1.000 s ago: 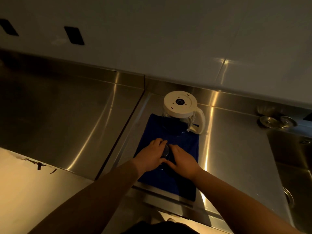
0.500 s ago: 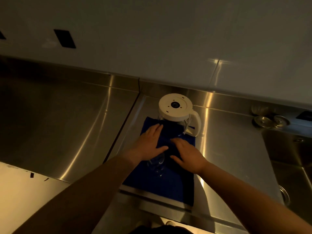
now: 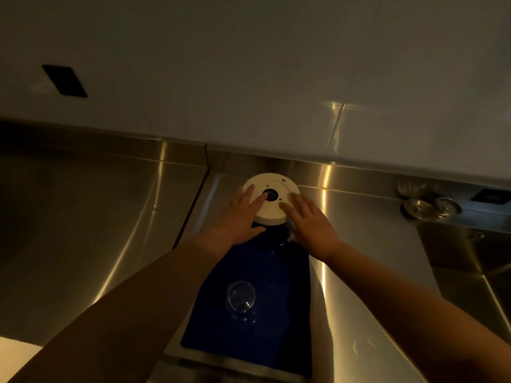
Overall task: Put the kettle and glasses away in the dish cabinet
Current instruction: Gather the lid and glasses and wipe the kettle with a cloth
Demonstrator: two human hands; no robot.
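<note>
Your left hand (image 3: 237,217) and right hand (image 3: 312,225) lie flat and open, fingers spread, flanking the round white lid (image 3: 272,199) of the glass kettle. The clear glass (image 3: 241,299) stands behind them on the blue mat (image 3: 287,272), ungripped.

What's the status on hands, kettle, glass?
Left hand and right hand open at the kettle. Glass alone on mat. Nothing blocking.

The kettle (image 3: 272,201) stands upright at the far end of the blue mat (image 3: 257,322), its round white lid up, clear body below. The glass (image 3: 241,299), clear and empty, stands on the mat nearer me, well apart from the kettle.
</note>
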